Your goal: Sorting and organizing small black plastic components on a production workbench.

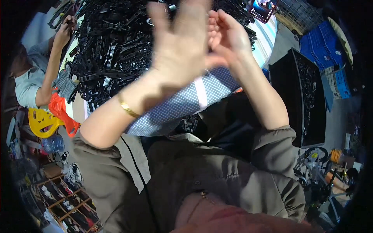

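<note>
My left hand (180, 48) is raised above the near part of the table, blurred by motion, with its fingers spread and nothing visible in it. Close to its right side is my right hand (229, 39), palm turned inward. Its fingers curl loosely and its thumb stands apart, and I see nothing held there. Under and beyond both hands lies a large heap of small black plastic parts (116, 50), a few with shiny metal bits. The table's patterned blue-and-white cloth (175, 103) hangs over the near edge.
At the left a co-worker's hand (66, 29) reaches to the heap. A lit phone (264, 8) is at the table's far right. A black bin (295, 97) of parts and blue crates (320, 44) stand right. A yellow stool (43, 122) and red bag (60, 110) are left.
</note>
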`<state>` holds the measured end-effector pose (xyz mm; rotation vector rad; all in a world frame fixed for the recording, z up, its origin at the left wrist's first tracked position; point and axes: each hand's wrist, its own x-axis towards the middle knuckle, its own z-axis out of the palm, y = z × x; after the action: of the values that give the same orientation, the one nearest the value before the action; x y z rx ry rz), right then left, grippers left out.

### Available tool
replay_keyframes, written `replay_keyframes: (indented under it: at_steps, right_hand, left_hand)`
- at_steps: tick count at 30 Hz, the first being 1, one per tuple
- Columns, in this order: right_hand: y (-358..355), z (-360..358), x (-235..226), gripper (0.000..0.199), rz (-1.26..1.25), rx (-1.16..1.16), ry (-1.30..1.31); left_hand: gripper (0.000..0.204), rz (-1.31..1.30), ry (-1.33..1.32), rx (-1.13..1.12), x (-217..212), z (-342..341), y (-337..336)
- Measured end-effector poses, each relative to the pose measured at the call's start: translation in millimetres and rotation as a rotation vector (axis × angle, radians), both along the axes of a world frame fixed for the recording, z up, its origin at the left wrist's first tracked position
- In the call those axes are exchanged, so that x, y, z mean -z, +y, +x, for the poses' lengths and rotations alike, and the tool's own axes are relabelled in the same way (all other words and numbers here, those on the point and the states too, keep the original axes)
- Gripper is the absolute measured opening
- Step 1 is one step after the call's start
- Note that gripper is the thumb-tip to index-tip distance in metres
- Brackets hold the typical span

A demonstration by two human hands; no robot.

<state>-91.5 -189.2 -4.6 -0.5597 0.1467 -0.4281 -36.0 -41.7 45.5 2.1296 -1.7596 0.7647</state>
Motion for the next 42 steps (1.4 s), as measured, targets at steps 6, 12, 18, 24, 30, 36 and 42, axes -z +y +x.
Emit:
replay_keyframes:
  at_steps: [6,12,18,24,30,36,42]
  right_hand:
    - [25,7,-12,0.026,0.058,0.080,0.167]
    - [73,-4,-25,0.023,-0.015,0.152,0.289]
    - [49,0,-3,0.018,-1.321,0.293,0.139]
    - [71,9,10,0.017,-2.175,0.420,0.067]
    - [70,5,5,0.017,-2.218,0.313,0.167]
    - [57,-3,6,0.010,-2.126,0.392,0.150]
    - [48,-15,-12,0.024,-1.826,0.255,0.077]
  left_hand:
    - [0.060,-0.008,-0.252,0.389,38,20,18]
    - [0.055,0.026,0.019,0.296,31,11,28]
    - [0.032,-0.182,0.244,-0.113,5,74,49]
    - [0.014,0.033,0.186,0.116,21,94,37]
    - [0.019,0.164,0.192,0.109,35,99,37]
    - [0.028,-0.008,0.130,0.132,36,93,37]
    - [0.028,-0.094,0.616,0.070,19,73,47]
